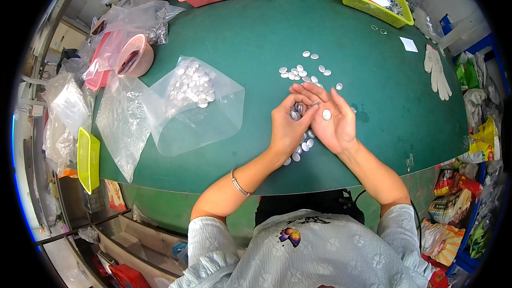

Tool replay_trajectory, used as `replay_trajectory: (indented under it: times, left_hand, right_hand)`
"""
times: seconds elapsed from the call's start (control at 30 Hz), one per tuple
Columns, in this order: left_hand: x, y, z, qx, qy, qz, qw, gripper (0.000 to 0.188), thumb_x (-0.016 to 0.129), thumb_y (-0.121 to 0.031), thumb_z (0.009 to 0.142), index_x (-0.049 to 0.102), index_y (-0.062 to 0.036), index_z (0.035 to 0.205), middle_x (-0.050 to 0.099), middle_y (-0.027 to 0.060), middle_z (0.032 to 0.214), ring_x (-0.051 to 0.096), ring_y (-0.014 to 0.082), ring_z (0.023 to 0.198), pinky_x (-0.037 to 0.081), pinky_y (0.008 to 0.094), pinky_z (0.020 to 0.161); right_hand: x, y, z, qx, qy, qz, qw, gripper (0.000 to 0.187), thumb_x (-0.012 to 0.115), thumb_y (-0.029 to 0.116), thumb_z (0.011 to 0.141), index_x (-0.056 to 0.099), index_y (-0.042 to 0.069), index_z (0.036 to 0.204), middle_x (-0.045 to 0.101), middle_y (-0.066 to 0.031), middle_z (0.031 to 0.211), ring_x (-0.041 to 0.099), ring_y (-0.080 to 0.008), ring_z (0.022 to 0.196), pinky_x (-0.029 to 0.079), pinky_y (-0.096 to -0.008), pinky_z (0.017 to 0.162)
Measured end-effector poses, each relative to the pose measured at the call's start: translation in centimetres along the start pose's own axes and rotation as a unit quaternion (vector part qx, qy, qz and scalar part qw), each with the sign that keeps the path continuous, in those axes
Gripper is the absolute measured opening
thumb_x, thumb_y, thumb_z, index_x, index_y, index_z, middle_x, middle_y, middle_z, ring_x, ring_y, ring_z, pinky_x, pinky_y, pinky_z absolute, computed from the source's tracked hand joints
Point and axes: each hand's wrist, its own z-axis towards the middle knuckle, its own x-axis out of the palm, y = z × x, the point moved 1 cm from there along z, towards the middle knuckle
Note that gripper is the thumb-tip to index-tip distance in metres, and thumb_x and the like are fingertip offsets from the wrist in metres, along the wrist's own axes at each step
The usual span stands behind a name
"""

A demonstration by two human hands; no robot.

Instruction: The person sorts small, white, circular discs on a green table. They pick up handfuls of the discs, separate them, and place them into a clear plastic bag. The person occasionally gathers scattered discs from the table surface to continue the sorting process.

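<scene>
Seen from the head camera, a worker's 2 bare hands met above a green tabletop (256,37), near its close edge, over a scatter of small silvery oval discs (300,68). The step in hand appeared to be the handling of discs a few at a time, with 1 pale oval (326,114) lying flat on the upturned palm of the right hand (336,128). That hand was spread wide, fingers extended up and toward the left, thumb standing apart, gripping nothing. The left hand (285,128) leaned in from the side, its fingers half curled around a small clutch of discs (295,114), thumb and forefinger brought close together at the base of the right fingers; whether a piece was pinched between those tips could not be told. Both forearms rose from the lower edge and angled inward, elbows apart, a metal bangle (239,183) around the left wrist. More discs lay on the table beyond the hands and beneath them, while a larger heap (192,86) rested in an open clear bag (218,133) to the left. The next move, by judgement, called for a steady, level right palm and a light fingertip touch from the left.
</scene>
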Motion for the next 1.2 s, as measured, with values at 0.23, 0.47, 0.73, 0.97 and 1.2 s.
replay_trajectory:
  times: [0.23, 0.47, 0.73, 0.97, 1.2]
  left_hand:
    - [0.0, -0.4, -0.1, -0.002, -0.006, -0.073, 0.997, 0.008, 0.066, -0.002, 0.08, 0.06, 0.0007, 0.083, 0.059, -0.0004, 0.08, 0.053, 0.0051, 0.074, 0.045, 0.0191, 0.062]
    - [-0.5, -0.2, 0.1, -0.066, 0.016, -0.18, 0.981, 0.006, 0.061, -0.006, 0.085, 0.056, -0.0023, 0.087, 0.051, -0.0024, 0.063, 0.043, 0.0011, 0.051, 0.031, 0.016, 0.041]
    - [-0.5, -1.3, -0.2, -0.12, 0.061, -0.318, 0.939, 0.006, 0.056, -0.007, 0.088, 0.051, -0.0042, 0.088, 0.04, -0.0052, 0.057, 0.031, 0.0011, 0.044, 0.023, 0.0164, 0.036]
    - [-0.5, -1.0, -0.5, -0.103, 0.09, -0.336, 0.932, 0.006, 0.055, -0.007, 0.089, 0.05, -0.0038, 0.088, 0.041, -0.0036, 0.059, 0.032, 0.0012, 0.045, 0.023, 0.0162, 0.036]
    - [-0.4, -0.9, -0.6, -0.095, 0.086, -0.365, 0.922, 0.008, 0.058, -0.004, 0.087, 0.053, 0.0002, 0.091, 0.044, -0.0023, 0.059, 0.034, 0.0017, 0.045, 0.026, 0.017, 0.037]
  right_hand:
    - [0.0, -0.2, 0.0, -0.011, 0.006, -0.041, 0.999, 0.051, 0.034, 0.033, 0.094, 0.047, -0.008, 0.121, 0.043, -0.0235, 0.13, 0.036, -0.0299, 0.126, 0.024, -0.0382, 0.108]
    - [0.1, -0.1, -0.1, -0.036, -0.015, -0.027, 0.999, 0.036, 0.035, 0.02, 0.096, 0.049, -0.006, 0.116, 0.048, -0.0189, 0.125, 0.044, -0.0239, 0.117, 0.031, -0.0353, 0.104]
    - [-0.7, -0.1, -0.8, -0.087, -0.066, -0.173, 0.979, 0.022, 0.049, 0.019, 0.094, 0.056, 0.0, 0.102, 0.05, 0.0031, 0.068, 0.033, -0.0016, 0.054, 0.025, -0.0192, 0.047]
    - [0.2, 0.3, -1.2, -0.075, -0.072, -0.204, 0.973, 0.016, 0.058, 0.014, 0.089, 0.057, 0.001, 0.099, 0.047, 0.0075, 0.059, 0.026, 0.0012, 0.047, 0.017, -0.0188, 0.041]
    - [0.1, 0.2, -1.3, -0.102, -0.051, -0.22, 0.969, 0.014, 0.059, 0.014, 0.089, 0.059, 0.001, 0.095, 0.049, 0.0068, 0.06, 0.028, 0.001, 0.048, 0.018, -0.0186, 0.042]
